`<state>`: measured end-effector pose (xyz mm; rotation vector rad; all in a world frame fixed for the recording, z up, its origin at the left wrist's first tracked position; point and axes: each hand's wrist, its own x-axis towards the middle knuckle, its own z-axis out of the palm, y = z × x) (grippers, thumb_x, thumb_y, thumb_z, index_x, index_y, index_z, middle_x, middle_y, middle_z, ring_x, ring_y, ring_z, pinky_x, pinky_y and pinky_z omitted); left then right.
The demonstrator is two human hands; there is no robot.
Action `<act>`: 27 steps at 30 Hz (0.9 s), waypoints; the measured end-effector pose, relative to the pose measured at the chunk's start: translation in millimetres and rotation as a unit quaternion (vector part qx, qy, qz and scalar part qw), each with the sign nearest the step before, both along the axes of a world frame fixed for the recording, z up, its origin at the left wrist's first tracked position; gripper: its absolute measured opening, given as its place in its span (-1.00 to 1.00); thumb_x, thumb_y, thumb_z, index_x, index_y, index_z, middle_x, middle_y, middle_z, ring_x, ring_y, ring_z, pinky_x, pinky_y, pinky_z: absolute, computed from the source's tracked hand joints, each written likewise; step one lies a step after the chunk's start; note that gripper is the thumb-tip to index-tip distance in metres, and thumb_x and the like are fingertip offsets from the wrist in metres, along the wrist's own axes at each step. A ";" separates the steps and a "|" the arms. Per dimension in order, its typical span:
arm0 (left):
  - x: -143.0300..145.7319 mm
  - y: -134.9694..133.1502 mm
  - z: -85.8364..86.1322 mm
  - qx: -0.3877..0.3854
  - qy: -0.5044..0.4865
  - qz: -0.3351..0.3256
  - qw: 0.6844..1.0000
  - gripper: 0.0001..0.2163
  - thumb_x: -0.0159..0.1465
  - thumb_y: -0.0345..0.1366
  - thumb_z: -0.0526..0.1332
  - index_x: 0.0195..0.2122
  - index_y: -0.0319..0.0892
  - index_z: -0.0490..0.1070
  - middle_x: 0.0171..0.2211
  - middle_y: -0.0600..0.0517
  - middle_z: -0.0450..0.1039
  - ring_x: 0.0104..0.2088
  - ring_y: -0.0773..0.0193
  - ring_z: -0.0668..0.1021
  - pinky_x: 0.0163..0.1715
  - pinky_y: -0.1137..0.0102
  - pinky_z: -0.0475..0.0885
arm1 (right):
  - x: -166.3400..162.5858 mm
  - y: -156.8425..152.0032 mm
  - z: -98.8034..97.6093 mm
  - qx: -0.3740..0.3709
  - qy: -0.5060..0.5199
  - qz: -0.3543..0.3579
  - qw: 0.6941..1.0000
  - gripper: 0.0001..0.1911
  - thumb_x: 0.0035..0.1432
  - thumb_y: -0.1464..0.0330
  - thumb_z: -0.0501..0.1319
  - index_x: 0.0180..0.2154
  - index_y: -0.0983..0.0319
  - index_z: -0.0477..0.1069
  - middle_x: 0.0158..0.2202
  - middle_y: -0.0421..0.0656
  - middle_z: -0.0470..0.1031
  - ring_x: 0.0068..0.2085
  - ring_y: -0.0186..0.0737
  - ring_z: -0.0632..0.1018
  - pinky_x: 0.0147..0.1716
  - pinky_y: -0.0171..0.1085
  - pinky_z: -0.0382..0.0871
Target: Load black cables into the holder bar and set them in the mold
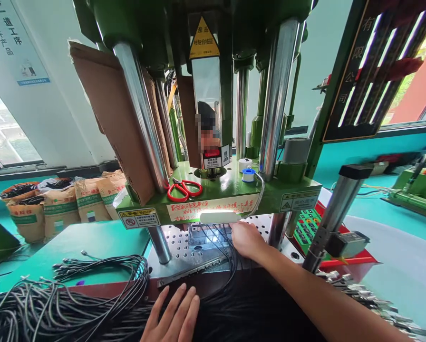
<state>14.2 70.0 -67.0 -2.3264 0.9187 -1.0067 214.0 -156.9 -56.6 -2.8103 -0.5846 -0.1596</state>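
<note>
Cables being seated in the press mould, a large pile not yet loaded.
Right hand [246, 240] pinches thin black cables [220, 242] at the perforated steel mould plate [179, 242]; left hand [173, 316] lies flat and open by the glossy cable bundle [66, 299] on the tabletop [91, 240].

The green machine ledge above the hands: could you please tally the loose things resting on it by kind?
Red-handled scissors: 1
Blue tape roll: 1
White roll: 1
Grey cylinder: 1
Total: 4

The right hand reaches among black cables below the ledge; the left hand lies flat.
</note>
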 end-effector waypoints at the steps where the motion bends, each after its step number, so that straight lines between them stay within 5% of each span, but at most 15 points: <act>1: -1.1 0.7 1.8 -0.006 0.006 0.007 1.000 -0.56 0.35 -0.03 0.00 0.07 -0.19 0.40 0.13 0.01 0.34 0.12 0.15 0.40 0.34 0.10 -0.26 | -0.5 -0.9 -0.3 0.001 -0.001 -0.001 1.000 -0.65 0.17 0.51 0.00 -0.04 0.28 0.39 -0.11 0.00 0.47 -0.07 -0.03 0.47 -0.12 -0.12 0.23; 4: -0.8 -1.3 10.8 -0.053 0.037 0.009 0.998 -0.39 0.30 0.10 0.01 0.18 -0.27 0.27 0.21 -0.02 0.22 0.23 0.20 0.26 0.32 0.27 -0.03 | -3.5 -0.8 2.8 0.009 -0.010 -0.020 1.000 -0.65 0.26 0.40 -0.02 0.00 0.27 0.40 -0.08 0.04 0.46 -0.04 0.01 0.46 -0.11 -0.13 0.23; 7: 20.6 -11.5 29.3 -0.137 0.139 0.064 0.979 -0.40 0.35 -0.03 -0.01 0.30 -0.33 0.03 0.27 -0.11 0.08 0.28 0.19 0.18 0.17 0.25 0.30 | -9.9 5.6 12.3 0.027 -0.030 -0.029 0.999 -0.63 0.31 0.34 -0.07 -0.09 0.28 0.47 -0.06 0.05 0.46 0.01 0.02 0.44 -0.04 -0.13 0.20; 11: 83.3 -28.8 42.4 -0.205 0.308 0.158 0.916 -0.51 0.41 -0.21 -0.17 0.30 -0.32 0.03 0.31 -0.13 -0.04 0.32 0.14 0.08 0.29 0.11 0.06 | -19.3 20.1 24.8 0.048 -0.028 -0.004 0.998 -0.62 0.30 0.30 -0.06 -0.14 0.21 0.51 -0.12 -0.03 0.52 -0.04 -0.06 0.48 -0.07 -0.20 0.26; 15: 132.7 -35.3 29.9 -0.205 0.351 0.188 0.894 -0.49 0.31 -0.35 -0.05 0.27 -0.44 0.09 0.28 -0.24 0.03 0.29 0.01 0.13 0.29 0.10 0.03 | -22.5 29.8 29.0 0.047 -0.009 -0.011 0.999 -0.68 0.20 0.32 0.06 -0.12 0.24 0.51 -0.14 0.01 0.53 -0.09 -0.02 0.52 -0.14 -0.20 0.31; 27: 143.9 -19.0 21.8 -0.222 0.318 0.169 0.906 -0.49 0.16 -0.42 0.01 0.18 -0.34 0.25 0.20 -0.17 0.22 0.20 0.08 0.28 0.25 0.14 0.09 | -18.4 34.8 21.8 0.055 -0.004 -0.013 0.998 -0.65 0.16 0.39 0.05 -0.08 0.27 0.50 -0.13 0.06 0.53 -0.09 0.02 0.52 -0.13 -0.15 0.34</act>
